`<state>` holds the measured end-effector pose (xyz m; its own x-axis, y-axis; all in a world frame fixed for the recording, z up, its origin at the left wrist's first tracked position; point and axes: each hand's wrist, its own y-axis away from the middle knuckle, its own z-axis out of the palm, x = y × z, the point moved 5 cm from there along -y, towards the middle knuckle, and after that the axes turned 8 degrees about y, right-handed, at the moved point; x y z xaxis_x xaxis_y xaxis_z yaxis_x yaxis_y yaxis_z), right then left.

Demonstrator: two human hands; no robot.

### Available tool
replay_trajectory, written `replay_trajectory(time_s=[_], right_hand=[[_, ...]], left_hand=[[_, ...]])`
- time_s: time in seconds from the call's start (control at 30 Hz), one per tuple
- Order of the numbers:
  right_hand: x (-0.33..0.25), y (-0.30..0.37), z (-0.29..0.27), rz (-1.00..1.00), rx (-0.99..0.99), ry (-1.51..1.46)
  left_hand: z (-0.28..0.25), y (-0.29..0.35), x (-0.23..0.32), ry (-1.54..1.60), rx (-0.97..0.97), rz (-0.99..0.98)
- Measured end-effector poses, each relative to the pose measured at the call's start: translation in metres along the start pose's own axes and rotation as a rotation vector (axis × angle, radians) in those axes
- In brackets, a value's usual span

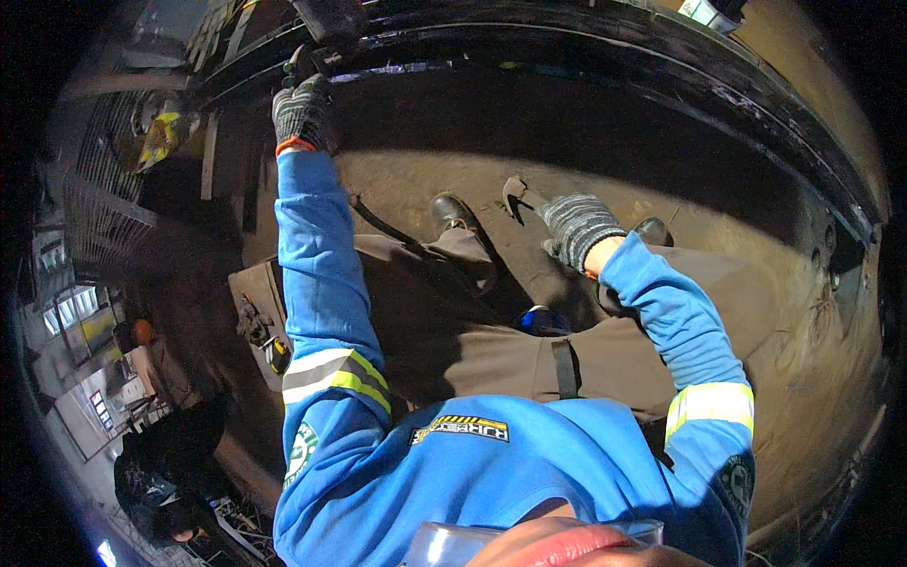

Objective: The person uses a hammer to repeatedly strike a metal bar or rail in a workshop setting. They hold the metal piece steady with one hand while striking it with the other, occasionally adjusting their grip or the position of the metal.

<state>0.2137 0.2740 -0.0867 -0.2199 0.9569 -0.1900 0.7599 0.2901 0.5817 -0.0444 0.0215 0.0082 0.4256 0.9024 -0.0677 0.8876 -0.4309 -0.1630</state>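
My right hand (578,230), in a striped grey knit glove, is closed around the handle of a hammer (516,195). The hammer's metal head is over the brown ground, left of the hand. Stretched far forward, my left hand (304,111) wears a similar glove with an orange cuff. Its fingers are curled at a long dark metal beam (539,45). A small metal piece (300,62) shows just beyond these fingers; its kind and the exact grip are hard to make out in shadow. A dark block-like part (329,17) sits on the beam above it.
The beam curves across the far side and down the right. My boots (455,214) stand on the ground between the hands. At left lie a board with tools (260,331), wire mesh (106,194) and a yellow item (162,140). Another person (170,472) is at lower left.
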Motion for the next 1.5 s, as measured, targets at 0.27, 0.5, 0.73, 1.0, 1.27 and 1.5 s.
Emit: replay_trajectory(time_s=[0.27, 0.5, 0.73, 1.0, 1.27, 1.5], right_hand=[[0.001, 0.007, 0.007, -0.015, 0.214, 0.006], [0.016, 0.008, 0.020, 0.048, 0.072, -0.026], [0.016, 0.023, 0.010, 0.080, 0.187, -0.086], [0.021, 0.014, 0.025, 0.076, 0.117, -0.058], [0.016, 0.016, 0.008, 0.107, 0.014, -0.001], [0.011, 0.005, 0.023, 0.015, 0.098, 0.036]], left_hand=[[0.024, -0.003, 0.044, 0.897, -0.016, -0.274], [0.006, 0.006, 0.179, 2.365, -0.436, -0.498], [0.032, -0.012, 0.194, 2.772, -0.838, -0.563], [0.055, -0.014, 0.194, 2.921, -0.889, -0.639], [0.066, -0.033, 0.102, 1.521, -0.324, -0.068], [0.025, -0.013, 0.032, 0.537, -0.026, -0.228]])
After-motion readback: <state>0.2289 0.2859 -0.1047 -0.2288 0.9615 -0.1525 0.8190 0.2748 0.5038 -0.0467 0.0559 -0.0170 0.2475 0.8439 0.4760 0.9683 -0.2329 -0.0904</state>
